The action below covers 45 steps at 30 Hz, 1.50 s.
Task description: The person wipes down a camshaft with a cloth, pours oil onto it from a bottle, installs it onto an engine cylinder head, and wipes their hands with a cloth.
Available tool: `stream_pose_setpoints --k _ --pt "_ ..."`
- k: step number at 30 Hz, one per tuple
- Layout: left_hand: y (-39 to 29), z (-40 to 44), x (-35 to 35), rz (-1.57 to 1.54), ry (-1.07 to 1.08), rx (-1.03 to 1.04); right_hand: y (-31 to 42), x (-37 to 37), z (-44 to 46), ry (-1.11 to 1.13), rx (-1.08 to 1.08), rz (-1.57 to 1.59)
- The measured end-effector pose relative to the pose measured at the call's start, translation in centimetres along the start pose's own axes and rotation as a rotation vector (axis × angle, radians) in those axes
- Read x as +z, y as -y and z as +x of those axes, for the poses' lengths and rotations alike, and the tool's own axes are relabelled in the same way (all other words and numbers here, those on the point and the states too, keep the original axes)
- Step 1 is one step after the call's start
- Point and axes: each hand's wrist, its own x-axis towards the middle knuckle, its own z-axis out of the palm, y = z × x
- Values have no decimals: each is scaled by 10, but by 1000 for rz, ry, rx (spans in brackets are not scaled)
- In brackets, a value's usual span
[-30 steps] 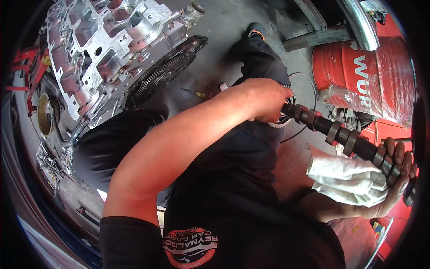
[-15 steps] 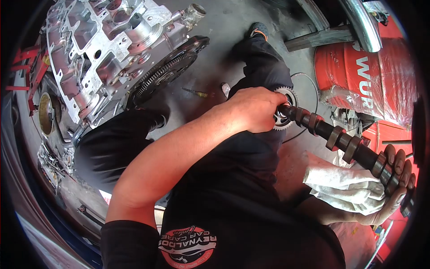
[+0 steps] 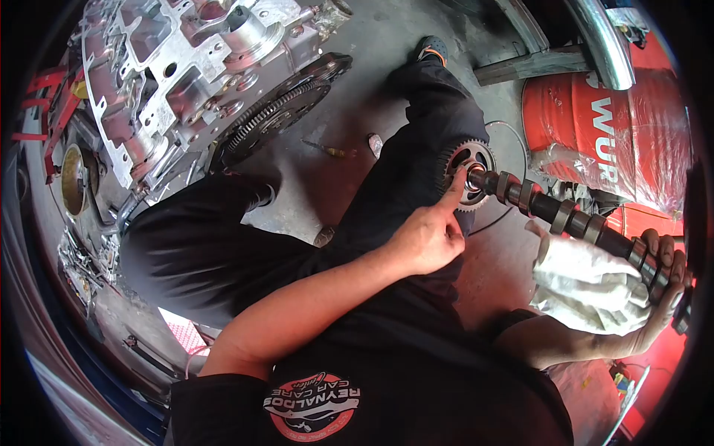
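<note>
currently, the right hand (image 3: 675,273) is gripping the far portion of a dark camshaft (image 3: 578,223), fingers curling over it and thumb bracing below. a white cloth (image 3: 584,279) is hanging against the shaft, just beside that hand on its inner side. the left hand (image 3: 428,239) is holding nothing; its index finger is extending to the hub of a toothed sprocket (image 3: 467,157), the others folding loosely. the sprocket is sitting on the camshaft's end nearest the left hand. an engine casting (image 3: 195,56) is standing left of that hand, well apart. in judgement, the camshaft is appearing heavy, rigid and possibly oil-slick; plain stretches between lobes are offering the soundest hold, with the sprocket end needing support from beneath.
</note>
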Motion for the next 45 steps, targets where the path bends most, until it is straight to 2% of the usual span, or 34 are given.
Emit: stream_pose_setpoints --k 2,4,5,8,10,11,13,17,20,27,30,33,35,37,39,41,42,45 --pt "5 -3 12 -61 6 24 -4 18 3 -483 -83 -448" --pt "5 -4 21 -107 1 12 -19 51 12 -592 -132 -482" --pt "4 -5 25 -153 0 1 -21 55 12 -568 -127 -432" --pt "0 -6 35 -218 28 -20 -18 50 10 -131 -57 -197" --pt "-2 -8 43 -320 43 -40 -18 55 8 363 17 62" --pt "-2 -8 45 -319 40 -39 -23 60 13 -109 -56 -214" --pt "-4 -9 47 -452 68 -49 -26 64 17 -585 -129 -481" --pt "-7 -19 30 -429 183 11 -24 57 18 -567 -128 -394" --pt "-12 -22 17 -395 56 -69 -26 54 17 -564 -153 -402" --pt "-8 -10 27 -597 100 -93 -31 69 21 -626 -162 -427" --pt "-9 -12 28 -565 142 -102 -33 79 22 -657 -145 -453" --pt "-16 -15 16 -481 262 -21 -32 81 21 -695 -144 -453" --pt "-13 -22 13 -566 224 -8 -30 104 22 -782 -24 -385" --pt "-1 -25 2 -423 171 135 -35 43 10 -534 -141 -369" --pt "-5 -35 -19 -350 63 141 -27 74 20 -736 -20 -292" --pt "-14 -45 -41 -117 -206 26 -27 65 16 -705 -10 -302" --pt "-12 -45 -48 0 -341 91 -28 63 16 -611 -42 -287" --pt "-16 -43 -60 361 -532 359 -35 52 15 -482 -101 -210"
